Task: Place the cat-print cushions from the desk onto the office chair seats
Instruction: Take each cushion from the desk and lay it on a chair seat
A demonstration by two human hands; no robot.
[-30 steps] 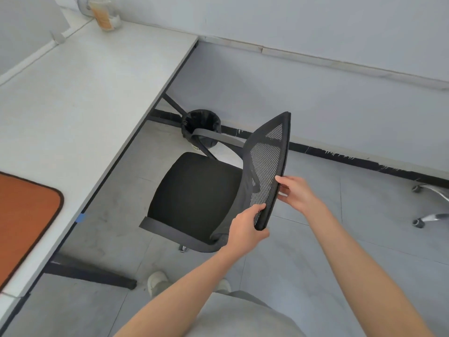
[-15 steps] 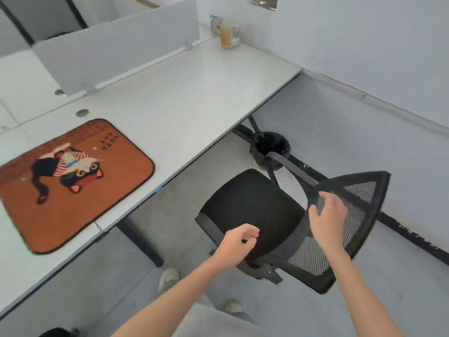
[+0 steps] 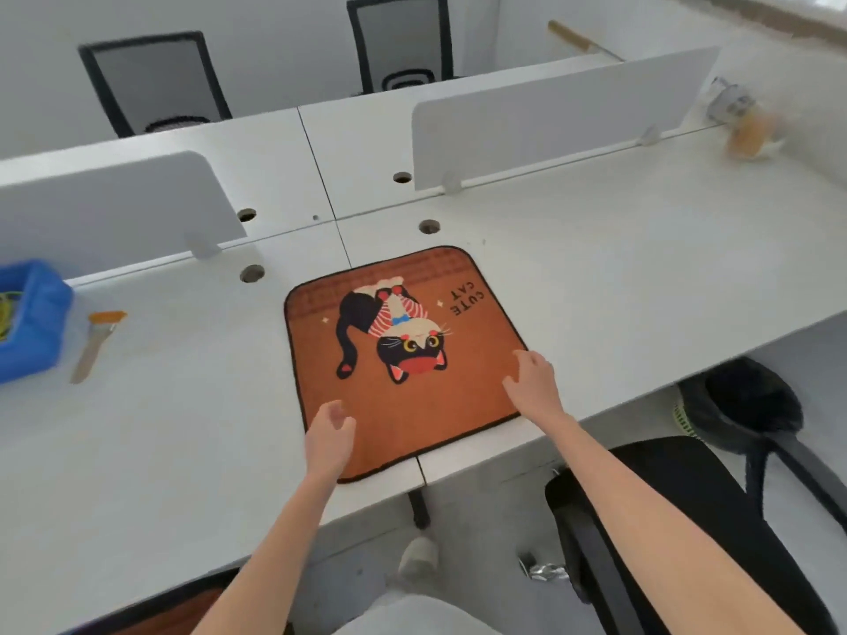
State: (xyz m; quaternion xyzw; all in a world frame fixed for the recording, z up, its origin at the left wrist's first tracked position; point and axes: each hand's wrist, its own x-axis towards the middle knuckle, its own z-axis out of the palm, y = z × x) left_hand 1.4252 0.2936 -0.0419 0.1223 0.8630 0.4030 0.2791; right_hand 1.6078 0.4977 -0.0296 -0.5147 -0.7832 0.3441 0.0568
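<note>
A blue bin [image 3: 28, 320] stood at the far left of the white bench [image 3: 618, 277], with something yellow-green inside it that was too blurred to name; a brush [image 3: 94, 346] lay just beside it. The orange cat-print cushion [image 3: 403, 359] lay flat near the bench's front edge, turned slightly, its cat upside down to the wearer with the head toward the near side, and the words "CUTE CAT" also inverted. The left hand [image 3: 327, 435] was over the near left corner, fingers loosely spread and gripping nothing; the right hand [image 3: 534, 380] was at the right edge, fingers apart. White dividers [image 3: 550, 116] stood behind. A black office chair [image 3: 687, 506] sat at lower right, partly under the bench, beside a dark waste bin [image 3: 751, 405]
</note>
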